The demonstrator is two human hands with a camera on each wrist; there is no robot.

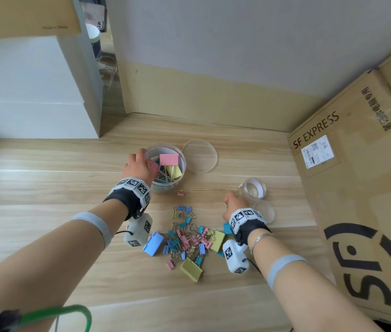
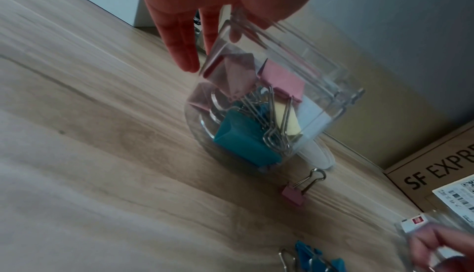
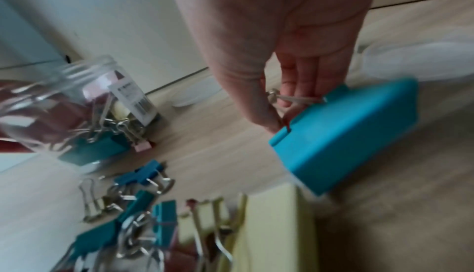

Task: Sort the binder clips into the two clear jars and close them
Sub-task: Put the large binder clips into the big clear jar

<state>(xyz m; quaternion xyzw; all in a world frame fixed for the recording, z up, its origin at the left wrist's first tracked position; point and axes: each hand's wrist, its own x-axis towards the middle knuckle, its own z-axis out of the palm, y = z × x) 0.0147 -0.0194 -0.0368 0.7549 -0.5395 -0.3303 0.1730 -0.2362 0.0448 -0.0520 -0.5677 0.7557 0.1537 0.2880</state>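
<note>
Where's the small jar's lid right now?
In the head view the small jar's lid lies flat on the table, right of centre, just in front of the empty small jar and beside the right hand.

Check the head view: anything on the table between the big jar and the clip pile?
One small pink clip lies alone just in front of the big jar, short of the pile. Otherwise bare wood. The left wrist view shows it too.

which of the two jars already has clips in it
The big jar held by the left hand; it holds large clips, while the small jar by the right hand looks empty.
</note>
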